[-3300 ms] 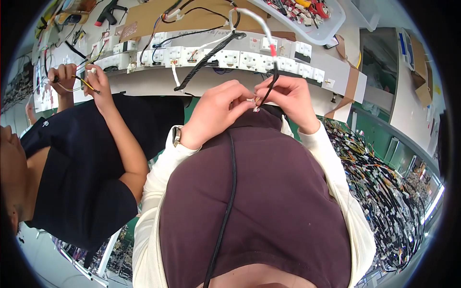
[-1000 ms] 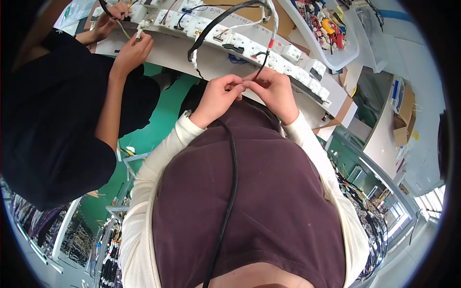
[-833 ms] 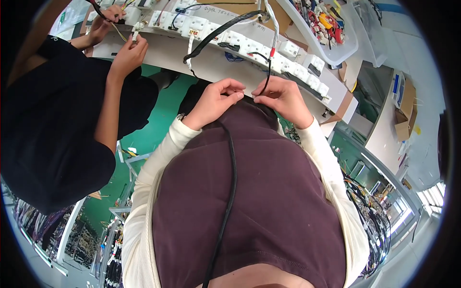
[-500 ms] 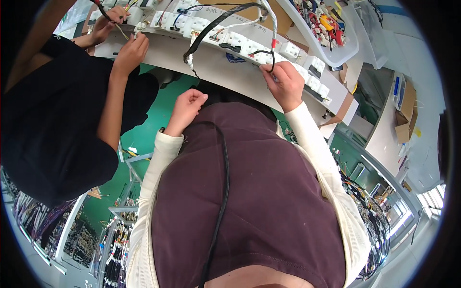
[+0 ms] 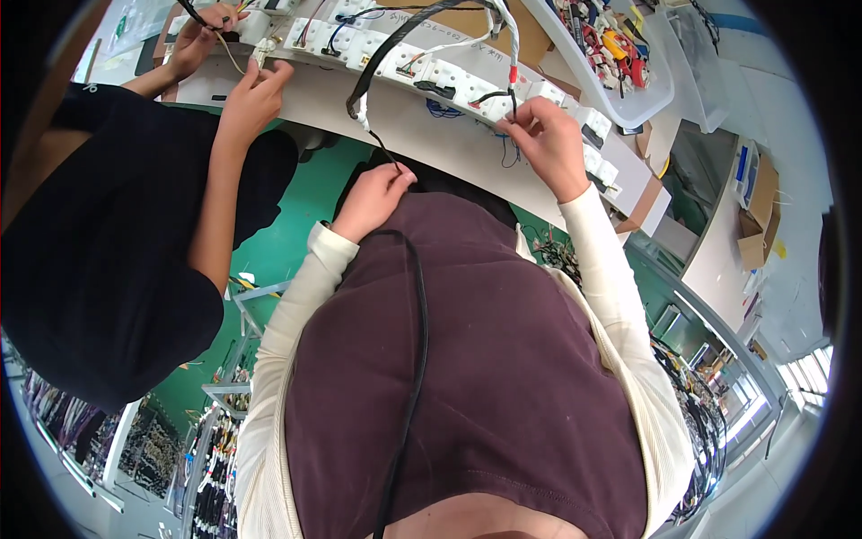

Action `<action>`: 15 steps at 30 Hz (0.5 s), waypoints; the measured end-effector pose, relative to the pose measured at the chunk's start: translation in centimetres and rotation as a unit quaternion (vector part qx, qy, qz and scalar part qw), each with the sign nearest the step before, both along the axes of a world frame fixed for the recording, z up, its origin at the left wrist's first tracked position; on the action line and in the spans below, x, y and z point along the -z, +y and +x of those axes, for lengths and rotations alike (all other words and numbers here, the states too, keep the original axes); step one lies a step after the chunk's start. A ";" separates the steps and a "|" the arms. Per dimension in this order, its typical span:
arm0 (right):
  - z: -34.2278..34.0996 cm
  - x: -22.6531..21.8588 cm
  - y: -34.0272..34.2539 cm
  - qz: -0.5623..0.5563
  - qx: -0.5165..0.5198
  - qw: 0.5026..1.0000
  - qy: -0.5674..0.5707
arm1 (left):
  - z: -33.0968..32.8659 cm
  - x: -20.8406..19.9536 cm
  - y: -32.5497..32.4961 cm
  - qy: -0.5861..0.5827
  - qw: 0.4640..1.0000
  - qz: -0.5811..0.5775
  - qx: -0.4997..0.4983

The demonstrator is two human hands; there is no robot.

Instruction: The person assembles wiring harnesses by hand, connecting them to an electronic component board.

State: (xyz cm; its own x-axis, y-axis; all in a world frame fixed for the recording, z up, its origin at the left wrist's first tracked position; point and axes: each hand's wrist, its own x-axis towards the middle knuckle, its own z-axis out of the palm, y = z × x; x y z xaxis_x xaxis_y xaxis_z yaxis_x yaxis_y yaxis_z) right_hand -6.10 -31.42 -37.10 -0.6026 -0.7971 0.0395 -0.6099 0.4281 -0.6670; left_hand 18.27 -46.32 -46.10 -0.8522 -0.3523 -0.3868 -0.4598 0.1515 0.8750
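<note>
In front of me a thick black-sleeved wire harness (image 5: 384, 56) arches over a row of white connector blocks (image 5: 467, 87) on the bench. From its left end hangs a thin black wire (image 5: 384, 146), and my left hand (image 5: 377, 198) is closed in a pinch on its lower tip, just above my lap. The harness's white-wrapped branch (image 5: 513, 43), with a red band, comes down on the right. At its lower end my right hand (image 5: 549, 145) is closed, thumb and finger pinching a short black wire (image 5: 514, 101) next to the blocks.
A co-worker's hands (image 5: 256, 99) handle wires at the bench's left end. A clear bin (image 5: 660, 94) of colourful small parts stands at the back right. Blue wires (image 5: 442, 110) dangle off the bench edge. A black cord (image 5: 422, 314) hangs down my dark apron.
My left hand has moved right and now pinches the hanging black wire's tip, which was apart from it before. My right hand has shifted slightly right. The co-worker's hands moved a little.
</note>
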 end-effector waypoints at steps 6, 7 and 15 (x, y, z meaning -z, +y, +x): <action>-3.1 -1.0 -0.6 0.114 -0.035 0.986 0.116 | -2.0 -3.9 0.4 0.070 0.994 0.085 0.027; -3.7 -0.7 -0.8 0.115 -0.027 0.986 0.116 | -2.6 -5.2 0.3 0.075 0.986 0.143 0.031; -3.7 -0.5 -0.2 0.153 -0.068 0.984 0.065 | -6.3 -13.0 -1.7 0.217 0.936 0.279 0.007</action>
State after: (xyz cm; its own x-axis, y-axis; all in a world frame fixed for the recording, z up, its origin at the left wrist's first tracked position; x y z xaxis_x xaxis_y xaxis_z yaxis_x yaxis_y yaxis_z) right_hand -9.77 -31.64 -36.65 -0.4955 -0.8565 -0.1448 -0.7470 0.5052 -0.4321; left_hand 12.02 -48.05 -33.14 -0.9748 -0.1856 -0.1241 -0.0453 -0.3800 0.9239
